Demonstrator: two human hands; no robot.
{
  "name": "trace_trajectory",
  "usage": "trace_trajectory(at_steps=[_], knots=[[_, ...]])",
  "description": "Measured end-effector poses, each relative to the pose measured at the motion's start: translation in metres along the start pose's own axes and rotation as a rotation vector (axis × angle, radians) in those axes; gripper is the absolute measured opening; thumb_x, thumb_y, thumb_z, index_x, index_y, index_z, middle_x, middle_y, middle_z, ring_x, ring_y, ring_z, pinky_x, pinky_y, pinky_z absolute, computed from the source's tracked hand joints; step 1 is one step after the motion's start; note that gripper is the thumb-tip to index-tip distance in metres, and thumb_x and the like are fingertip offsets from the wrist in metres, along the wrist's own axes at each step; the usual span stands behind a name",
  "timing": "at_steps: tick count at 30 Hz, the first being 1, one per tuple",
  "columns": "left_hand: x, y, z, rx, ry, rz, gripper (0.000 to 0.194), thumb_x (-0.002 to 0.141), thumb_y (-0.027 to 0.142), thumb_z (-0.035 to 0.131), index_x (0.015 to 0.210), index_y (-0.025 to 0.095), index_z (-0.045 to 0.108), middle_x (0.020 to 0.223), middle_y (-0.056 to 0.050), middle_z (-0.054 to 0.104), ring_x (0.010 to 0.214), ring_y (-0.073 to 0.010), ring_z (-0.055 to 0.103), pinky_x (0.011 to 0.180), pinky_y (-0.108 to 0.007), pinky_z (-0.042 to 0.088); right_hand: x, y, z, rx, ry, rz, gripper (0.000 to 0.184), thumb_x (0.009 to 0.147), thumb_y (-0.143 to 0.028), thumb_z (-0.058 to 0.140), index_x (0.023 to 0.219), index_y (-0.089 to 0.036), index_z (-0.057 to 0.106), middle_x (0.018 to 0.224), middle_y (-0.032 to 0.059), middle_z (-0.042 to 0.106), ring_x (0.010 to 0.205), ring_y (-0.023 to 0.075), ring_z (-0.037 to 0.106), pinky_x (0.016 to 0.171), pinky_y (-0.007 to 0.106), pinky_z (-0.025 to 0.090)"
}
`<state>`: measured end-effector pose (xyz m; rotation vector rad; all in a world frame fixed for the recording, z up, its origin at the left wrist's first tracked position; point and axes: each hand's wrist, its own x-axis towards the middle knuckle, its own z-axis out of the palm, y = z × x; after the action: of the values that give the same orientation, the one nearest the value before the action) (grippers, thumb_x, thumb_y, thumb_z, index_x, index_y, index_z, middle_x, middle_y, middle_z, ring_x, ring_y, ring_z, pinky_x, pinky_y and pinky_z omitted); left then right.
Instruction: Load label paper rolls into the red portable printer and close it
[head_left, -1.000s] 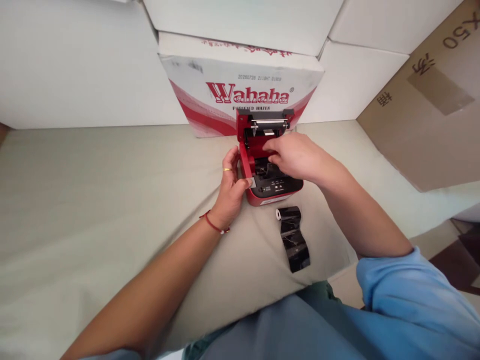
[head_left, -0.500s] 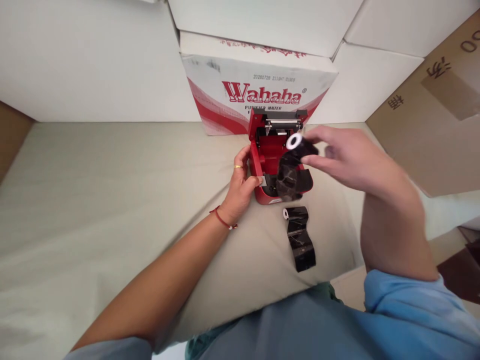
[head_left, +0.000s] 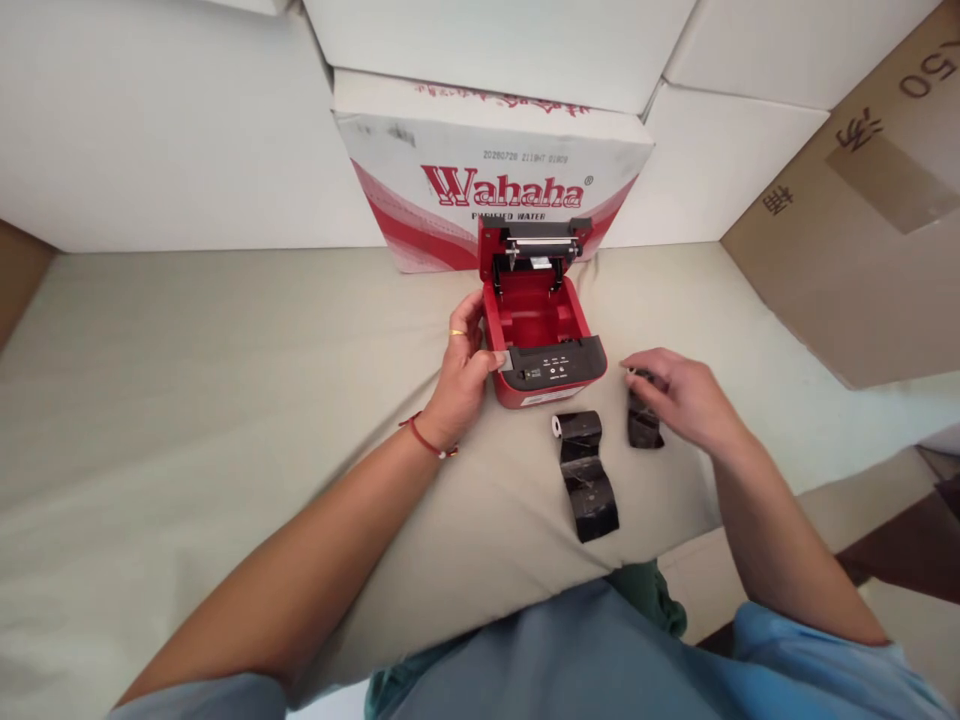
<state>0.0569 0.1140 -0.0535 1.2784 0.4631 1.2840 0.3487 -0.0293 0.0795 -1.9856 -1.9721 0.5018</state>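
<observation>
A small red and black label printer (head_left: 553, 372) stands on the cloth with its lid (head_left: 534, 245) raised, its red inner bay bare. My left hand (head_left: 466, 375) grips the printer's left side, thumb on a small grey tab at its front left corner. To the printer's right, my right hand (head_left: 679, 390) is closed on a black ribbon roll (head_left: 643, 425), whose loose tail hangs down over the cloth; most of its core is covered by my fingers. Another black ribbon roll (head_left: 589, 480) with a white core lies partly unrolled in front of the printer.
A white and red Wahaha water carton (head_left: 495, 150) stands directly behind the printer, among white boxes (head_left: 165, 130). At the right is a brown cardboard box (head_left: 862, 220). The pale green cloth (head_left: 225, 420) covers the surface, and its front edge lies close to my body.
My right hand has lifted the black ribbon roll out of the printer's bay and carried it right and down to the cloth. My left hand has stayed on the printer.
</observation>
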Motion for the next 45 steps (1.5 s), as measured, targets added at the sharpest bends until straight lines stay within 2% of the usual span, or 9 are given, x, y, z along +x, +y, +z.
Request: trace_trajectory(at_steps=[4, 9, 15, 18, 20, 26, 36, 40, 45], knots=[[0.000, 0.001, -0.002, 0.003, -0.016, 0.003, 0.097, 0.085, 0.072, 0.093, 0.166, 0.044, 0.047, 0.182, -0.003, 0.047, 0.171, -0.0344, 0.043, 0.142, -0.050, 0.041, -0.015, -0.033, 0.037, 0.081, -0.219, -0.239, 0.037, 0.112, -0.039, 0.064, 0.142, -0.027, 0.081, 0.148, 0.0118, 0.082, 0.130, 0.0299, 0.082, 0.111, 0.045, 0.067], [0.001, 0.000, -0.003, 0.036, -0.042, 0.029, 0.096, 0.087, 0.074, 0.089, 0.167, 0.043, 0.045, 0.182, -0.005, 0.047, 0.169, -0.0346, 0.048, 0.139, -0.051, 0.044, -0.016, -0.045, 0.051, -0.052, -0.263, -0.196, 0.043, 0.108, -0.024, 0.067, 0.150, -0.024, 0.078, 0.156, 0.0163, 0.078, 0.129, 0.0330, 0.083, 0.106, 0.050, 0.071], [0.002, -0.001, -0.001, 0.066, -0.040, 0.047, 0.096, 0.089, 0.077, 0.086, 0.168, 0.043, 0.043, 0.181, -0.006, 0.050, 0.165, -0.0337, 0.053, 0.134, -0.049, 0.050, -0.017, -0.072, -0.021, 0.065, -0.317, -0.314, 0.030, 0.108, -0.030, 0.067, 0.134, -0.029, 0.083, 0.130, 0.0090, 0.087, 0.114, 0.0277, 0.086, 0.096, 0.042, 0.070], [0.002, -0.001, 0.000, 0.078, -0.034, 0.061, 0.094, 0.090, 0.077, 0.085, 0.167, 0.043, 0.045, 0.180, -0.007, 0.050, 0.164, -0.0336, 0.055, 0.133, -0.050, 0.051, 0.000, -0.094, -0.059, 0.076, -0.195, -0.296, 0.031, 0.109, -0.039, 0.069, 0.138, -0.036, 0.082, 0.125, 0.0032, 0.088, 0.090, 0.0229, 0.084, 0.080, 0.037, 0.066], [0.002, -0.001, 0.001, 0.070, -0.018, 0.055, 0.093, 0.090, 0.076, 0.085, 0.167, 0.042, 0.046, 0.180, -0.007, 0.052, 0.163, -0.0339, 0.056, 0.132, -0.050, 0.052, 0.026, -0.108, -0.065, -0.043, -0.104, -0.244, 0.034, 0.106, -0.037, 0.072, 0.139, -0.034, 0.082, 0.122, 0.0035, 0.088, 0.085, 0.0235, 0.081, 0.080, 0.038, 0.063], [0.003, -0.002, 0.001, 0.073, -0.026, 0.072, 0.086, 0.094, 0.070, 0.082, 0.167, 0.041, 0.046, 0.178, -0.007, 0.052, 0.162, -0.0341, 0.057, 0.134, -0.053, 0.050, 0.111, -0.138, -0.020, -0.395, -0.125, -0.164, 0.043, 0.099, -0.015, 0.065, 0.138, -0.019, 0.082, 0.136, 0.0157, 0.085, 0.122, 0.0374, 0.079, 0.097, 0.044, 0.058], [0.002, -0.002, -0.001, 0.104, -0.065, 0.067, 0.095, 0.092, 0.075, 0.081, 0.170, 0.041, 0.039, 0.181, -0.009, 0.049, 0.164, -0.0357, 0.054, 0.136, -0.054, 0.048, 0.138, -0.140, 0.006, -0.480, -0.184, -0.161, 0.039, 0.098, -0.012, 0.066, 0.133, -0.015, 0.084, 0.131, 0.0190, 0.087, 0.124, 0.0391, 0.080, 0.098, 0.044, 0.058], [0.002, -0.002, -0.001, 0.115, -0.073, 0.069, 0.093, 0.094, 0.074, 0.079, 0.170, 0.041, 0.038, 0.182, -0.009, 0.047, 0.164, -0.0357, 0.054, 0.135, -0.054, 0.049, 0.131, -0.135, -0.003, -0.303, -0.184, -0.216, 0.038, 0.103, -0.017, 0.065, 0.135, -0.017, 0.085, 0.135, 0.0157, 0.087, 0.123, 0.0344, 0.081, 0.103, 0.043, 0.059], [-0.003, -0.002, 0.000, 0.167, -0.050, 0.072, 0.087, 0.099, 0.071, 0.073, 0.171, 0.040, 0.036, 0.182, -0.011, 0.046, 0.161, -0.0350, 0.056, 0.133, -0.055, 0.051, 0.069, -0.115, -0.013, -0.046, -0.065, -0.396, 0.036, 0.114, -0.032, 0.059, 0.136, -0.021, 0.085, 0.139, 0.0109, 0.087, 0.130, 0.0307, 0.081, 0.115, 0.048, 0.062]])
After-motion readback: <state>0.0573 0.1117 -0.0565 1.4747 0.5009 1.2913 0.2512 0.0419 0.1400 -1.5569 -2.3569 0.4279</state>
